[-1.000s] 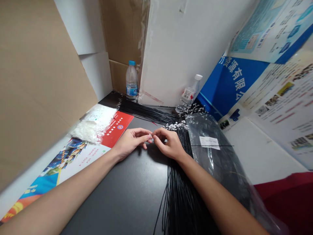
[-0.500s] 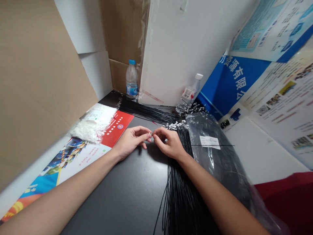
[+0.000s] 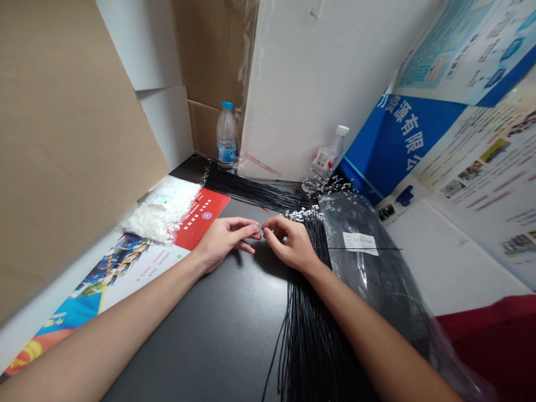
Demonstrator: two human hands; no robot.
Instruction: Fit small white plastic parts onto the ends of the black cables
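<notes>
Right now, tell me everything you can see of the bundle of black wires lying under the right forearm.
The bundle of black wires is a thick sheaf of thin, dark-sheathed strands lying flat on the black table, running from the near edge away toward the wall. Its far ends carry small white connectors, clustered just beyond the right hand. The right wrist and forearm rest across it. On its right it lies against a clear plastic bag. A few strands stray loose at the near left edge.
</notes>
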